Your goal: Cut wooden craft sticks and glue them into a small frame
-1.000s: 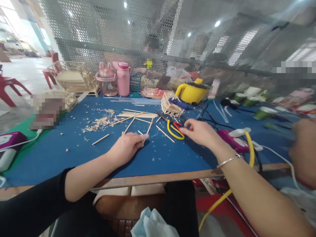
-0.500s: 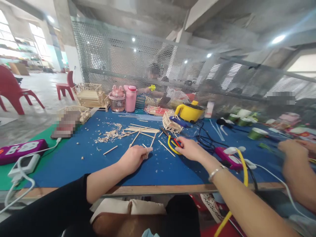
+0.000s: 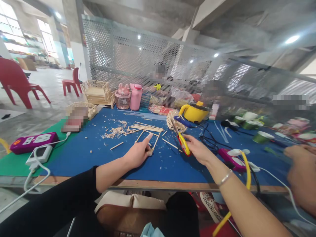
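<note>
My left hand (image 3: 138, 152) rests low over the blue tabletop, index finger stretched forward with a pale covering on its tip. Its thumb presses at the lower end of a thin wooden stick (image 3: 156, 141), and its other fingers are curled and partly hidden. A second stick (image 3: 139, 135) runs under the same hand. In my right hand (image 3: 196, 149) is a pair of scissors (image 3: 184, 144) with yellow and red handles, the dark blades pointing away to the upper left. Beyond my hands lie several more loose sticks (image 3: 145, 126) and a pile of wood shavings (image 3: 118, 130).
A small wooden lattice basket (image 3: 174, 121) stands near a yellow electric pot (image 3: 195, 112). Pink bottles (image 3: 135, 97) and a wooden shelf model (image 3: 97, 93) are at the back left. Power strips (image 3: 232, 159) and cables lie right. Another person's hands (image 3: 302, 164) are at far right.
My left index finger has lifted and straightened away from the thumb. My right hand has raised and turned the scissors. The whole view has shifted slightly.
</note>
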`<state>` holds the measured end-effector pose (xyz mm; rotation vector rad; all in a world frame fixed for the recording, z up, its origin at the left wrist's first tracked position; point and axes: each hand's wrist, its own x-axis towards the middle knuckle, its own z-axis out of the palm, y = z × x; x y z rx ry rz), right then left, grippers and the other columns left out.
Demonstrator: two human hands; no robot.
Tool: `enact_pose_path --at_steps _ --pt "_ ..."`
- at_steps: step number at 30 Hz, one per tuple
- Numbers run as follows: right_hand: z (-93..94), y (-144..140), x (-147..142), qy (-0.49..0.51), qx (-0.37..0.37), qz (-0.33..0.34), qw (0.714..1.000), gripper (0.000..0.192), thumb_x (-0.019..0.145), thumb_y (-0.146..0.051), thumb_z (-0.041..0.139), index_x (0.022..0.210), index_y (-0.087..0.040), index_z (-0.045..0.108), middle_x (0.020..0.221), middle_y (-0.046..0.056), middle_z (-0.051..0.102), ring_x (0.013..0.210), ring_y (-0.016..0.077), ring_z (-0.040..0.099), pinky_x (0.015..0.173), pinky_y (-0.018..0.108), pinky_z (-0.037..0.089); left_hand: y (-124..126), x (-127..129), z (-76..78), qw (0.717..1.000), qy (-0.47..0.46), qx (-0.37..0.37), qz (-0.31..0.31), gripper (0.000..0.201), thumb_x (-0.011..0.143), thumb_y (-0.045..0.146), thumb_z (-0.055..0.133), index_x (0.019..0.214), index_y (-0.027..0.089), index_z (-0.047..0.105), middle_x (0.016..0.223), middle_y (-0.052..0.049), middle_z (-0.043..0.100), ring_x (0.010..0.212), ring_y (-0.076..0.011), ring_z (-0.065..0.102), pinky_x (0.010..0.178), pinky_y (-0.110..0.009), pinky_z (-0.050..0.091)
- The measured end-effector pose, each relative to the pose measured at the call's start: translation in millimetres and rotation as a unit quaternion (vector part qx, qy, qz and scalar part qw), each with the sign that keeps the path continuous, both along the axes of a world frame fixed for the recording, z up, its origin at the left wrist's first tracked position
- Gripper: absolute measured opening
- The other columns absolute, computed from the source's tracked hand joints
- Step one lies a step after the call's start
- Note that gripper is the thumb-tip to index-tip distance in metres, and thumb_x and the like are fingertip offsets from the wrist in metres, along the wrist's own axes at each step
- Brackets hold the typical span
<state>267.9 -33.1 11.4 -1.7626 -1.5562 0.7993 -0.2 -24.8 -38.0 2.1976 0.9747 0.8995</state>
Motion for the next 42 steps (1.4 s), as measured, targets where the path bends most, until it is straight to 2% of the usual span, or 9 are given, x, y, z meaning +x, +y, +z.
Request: enact_pose_path --at_steps 4,8,14,18,23,28,33,39,42 --pt "0.7 -20 -7 0.237 0.015 0.018 0.971 0.044 0.058 -0.022 0.066 0.100 -0.020 0.053 0.070 -0.003 0.055 0.055 0.0088 0.050 0.046 0.019 0.037 1 -1 1.8 0.998 -0.050 -0.033 0.023 0.059 0.077 0.015 0.056 0.133 0.016 0.038 0.081 0.001 0.069 0.079 -0.0141 0.063 0.083 -0.028 0.047" --pt "0.4 -26 -16 0.251 0.001 0.028 0.968 0.032 0.062 -0.031 0.072 0.076 -0.020 0.046 0.054 -0.009 0.038 0.042 0.0046 0.033 0.040 0.018 0.023 0 -1 4.2 0.998 -0.040 -0.045 0.017 0.020 0.074 0.014 0.058 0.094 0.017 0.062 0.080 -0.001 0.070 0.075 -0.0146 0.064 0.076 -0.027 0.049" --pt "-4.5 -25 -15 0.163 0.073 0.035 0.983 0.030 0.068 -0.034 0.066 0.082 -0.021 0.043 0.058 -0.008 0.040 0.045 0.0074 0.037 0.043 0.022 0.031 -1 -2 6.7 0.999 -0.019 -0.036 0.005 0.028 0.073 0.013 0.060 0.100 0.018 0.062 0.079 0.000 0.071 0.073 -0.0139 0.065 0.075 -0.027 0.050" --pt "-7.3 -26 -3 -0.037 0.056 0.035 0.997 0.046 0.065 -0.019 0.059 0.110 -0.020 0.046 0.083 0.001 0.059 0.064 0.0138 0.055 0.057 0.025 0.044 0 -2 9.1 0.999 -0.021 -0.041 0.006 0.014 0.074 0.015 0.059 0.087 0.018 0.065 0.078 0.000 0.071 0.073 -0.0138 0.065 0.072 -0.025 0.050" --pt "-4.8 -34 4 -0.254 0.015 0.029 0.967 0.069 0.063 -0.004 0.049 0.130 -0.019 0.042 0.104 0.007 0.062 0.090 0.0193 0.059 0.076 0.027 0.044 -1 -2 12.1 0.997 -0.042 -0.066 0.025 0.009 0.075 0.021 0.061 0.080 0.018 0.067 0.082 -0.001 0.072 0.077 -0.0147 0.065 0.075 -0.025 0.050" --pt "-2.0 -41 -5 -0.250 0.068 -0.012 0.966 0.050 0.072 -0.019 0.057 0.121 -0.018 0.047 0.090 0.005 0.064 0.078 0.0185 0.060 0.070 0.027 0.045 1 -3 8.9 0.995 -0.058 -0.074 0.017 0.010 0.074 0.027 0.064 0.077 0.018 0.068 0.083 -0.001 0.072 0.078 -0.0156 0.065 0.076 -0.027 0.050" --pt "1.0 -48 -24 -0.226 0.096 0.014 0.969 0.042 0.076 -0.048 0.058 0.107 -0.021 0.053 0.083 0.004 0.065 0.074 0.0193 0.060 0.068 0.029 0.046 -1 -4 9.3 0.996 -0.073 -0.051 0.013 0.013 0.077 0.029 0.060 0.080 0.017 0.065 0.080 -0.002 0.071 0.074 -0.0150 0.065 0.072 -0.026 0.051" --pt "8.0 -53 -41 -0.256 0.145 0.062 0.954 0.038 0.077 -0.048 0.057 0.104 -0.021 0.052 0.075 0.001 0.061 0.063 0.0155 0.054 0.060 0.026 0.043 -6 -5 18.9 0.991 -0.118 0.010 0.065 0.022 0.081 0.028 0.055 0.096 0.017 0.066 0.090 -0.004 0.070 0.077 -0.0142 0.065 0.073 -0.025 0.052" --pt "11.6 -53 -50 -0.260 0.160 0.115 0.945 0.039 0.076 -0.048 0.060 0.105 -0.022 0.051 0.082 0.002 0.062 0.067 0.0158 0.055 0.063 0.027 0.043 -9 -4 23.0 0.985 -0.165 -0.046 0.034 0.028 0.083 0.031 0.054 0.104 0.014 0.065 0.089 -0.004 0.070 0.075 -0.0139 0.063 0.071 -0.025 0.051"
